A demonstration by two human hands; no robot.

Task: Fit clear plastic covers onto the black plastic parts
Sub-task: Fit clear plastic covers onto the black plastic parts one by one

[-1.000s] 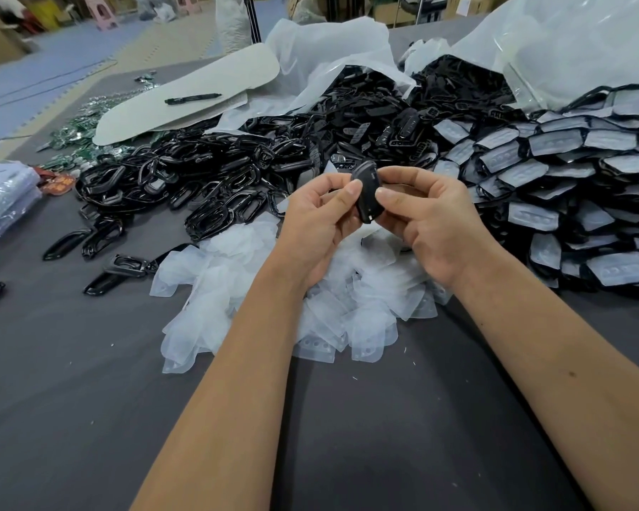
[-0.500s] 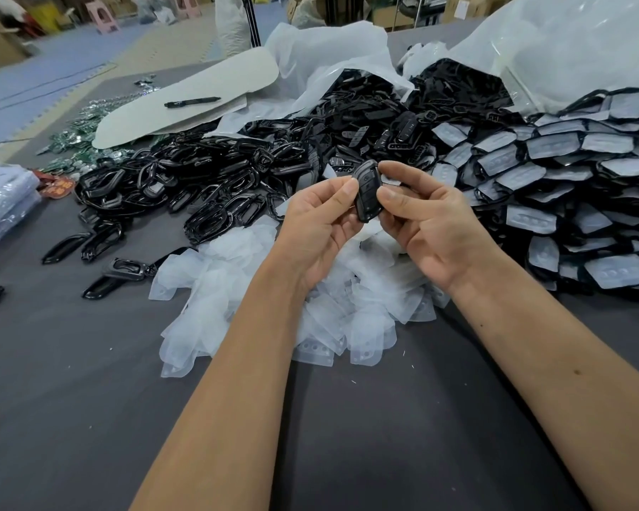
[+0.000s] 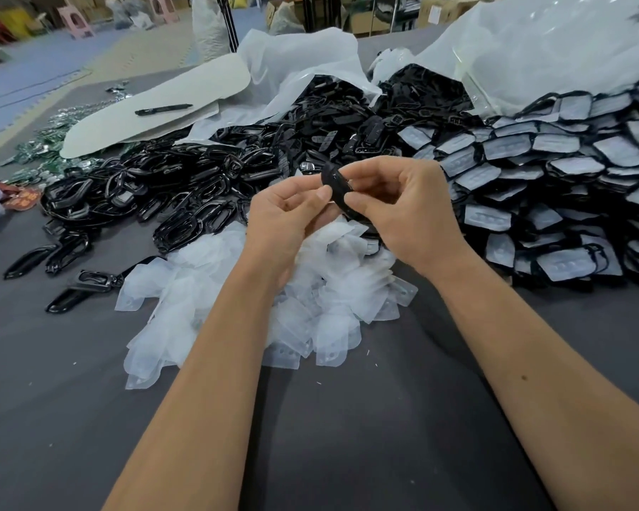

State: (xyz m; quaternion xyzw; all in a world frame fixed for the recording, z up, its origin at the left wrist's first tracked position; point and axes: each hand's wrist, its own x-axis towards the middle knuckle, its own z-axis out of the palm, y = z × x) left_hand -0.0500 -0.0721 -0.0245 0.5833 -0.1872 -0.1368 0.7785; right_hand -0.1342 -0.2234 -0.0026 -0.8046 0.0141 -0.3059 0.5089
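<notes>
Dark grey table nearest, then heap of loose clear plastic covers. Above it, left hand and right hand both pinch one small curved black plastic part, fingers clamped on its edges. Since a second ago the part has tilted and turned; whether a cover is seated, cannot tell. Bare black parts pile behind left, covered finished pile right.

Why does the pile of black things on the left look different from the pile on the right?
The left pile of black parts is bare, shiny, open frames; the right pile of covered parts has a cloudy clear cover on each piece. The left pile is tangled every which way; the right pile lies in overlapping rows. Both rest on the grey table.
</notes>
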